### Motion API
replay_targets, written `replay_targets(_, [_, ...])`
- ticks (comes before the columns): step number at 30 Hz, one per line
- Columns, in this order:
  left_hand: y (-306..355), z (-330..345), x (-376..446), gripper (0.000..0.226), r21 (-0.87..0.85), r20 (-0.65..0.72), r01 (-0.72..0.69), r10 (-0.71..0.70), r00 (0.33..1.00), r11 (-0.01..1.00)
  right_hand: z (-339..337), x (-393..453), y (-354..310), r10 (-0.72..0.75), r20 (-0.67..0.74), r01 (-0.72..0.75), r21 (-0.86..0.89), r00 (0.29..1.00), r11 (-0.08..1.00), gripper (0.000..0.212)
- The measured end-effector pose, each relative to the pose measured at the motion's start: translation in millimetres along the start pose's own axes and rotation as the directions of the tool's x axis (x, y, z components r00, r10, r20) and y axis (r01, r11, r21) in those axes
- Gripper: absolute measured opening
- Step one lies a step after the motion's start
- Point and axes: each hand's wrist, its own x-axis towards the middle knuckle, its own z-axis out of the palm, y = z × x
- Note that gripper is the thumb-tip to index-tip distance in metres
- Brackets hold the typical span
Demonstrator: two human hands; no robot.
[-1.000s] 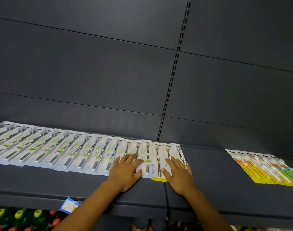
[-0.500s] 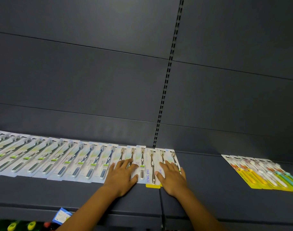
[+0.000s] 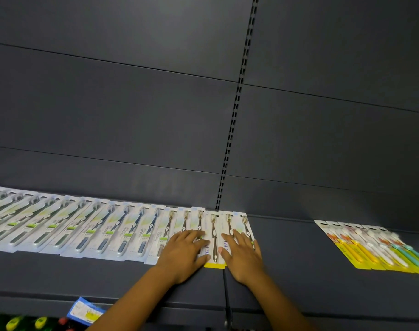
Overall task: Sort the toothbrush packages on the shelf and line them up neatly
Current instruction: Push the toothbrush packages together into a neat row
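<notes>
Two flat hands (image 3: 183, 252), glossy toothbrush packages (image 3: 122, 229)

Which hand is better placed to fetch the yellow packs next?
Right, probably. The right hand lies flat at the row's right end, nearest the yellow packs across bare shelf; the left hand lies farther away.

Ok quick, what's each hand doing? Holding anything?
Left hand: open, flat, pressing on the packages.
Right hand: open, flat, pressing on the row's right end.
Neither grips anything.
</notes>
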Motion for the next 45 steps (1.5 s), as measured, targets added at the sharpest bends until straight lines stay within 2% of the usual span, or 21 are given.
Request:
replay_targets(2, [-1,1,1,0.063,0.027,-0.005,0.009,-0.008,1.0,1.0,0,3,1,-0.001,0.005,0.001,0.0,1.0,1.0,0.054])
replay_targets(7, [-5,4,-4,0.074,0.057,-0.013,0.019,-0.018,1.0,0.998,0,6,2,-0.016,0.016,0.016,-0.007,1.0,1.0,0.052])
replay_targets(14, [-4,2,-3,0.066,0.072,0.001,0.046,-0.047,0.999,0.996,-2,10,5,-0.029,0.017,0.028,0.009,0.999,1.0,0.053])
replay_targets(18, [2,1,3,0.073,0.108,0.03,0.052,-0.055,0.998,0.993,-2,9,14,-0.033,-0.007,0.033,0.006,0.999,0.999,0.057])
replay_targets(21, [-2,5,3,0.063,0.118,0.019,0.057,-0.059,0.998,0.991,-1,6,23,-0.016,-0.027,0.016,0.025,1.0,1.0,0.055])
replay_targets(25, [-1,5,5,0.061,0.113,0.004,0.078,-0.079,0.997,0.99,4,5,29,-0.008,-0.043,0.011,0.07,0.999,0.997,0.054])
replay_targets(30, [2,5,9,0.084,0.102,0.003,0.075,-0.076,0.997,0.992,3,9,19,-0.024,-0.035,0.026,0.053,0.999,0.998,0.053])
replay_targets(43, [4,7,8,0.085,0.06,0.018,0.073,-0.074,0.997,0.996,-1,13,8,-0.037,0.013,0.036,0.052,0.999,0.998,0.054])
replay_targets(45, [4,5,7,0.078,0.08,0.035,0.076,-0.079,0.996,0.994,-3,12,9,-0.04,0.02,0.04,0.045,0.999,0.998,0.054])
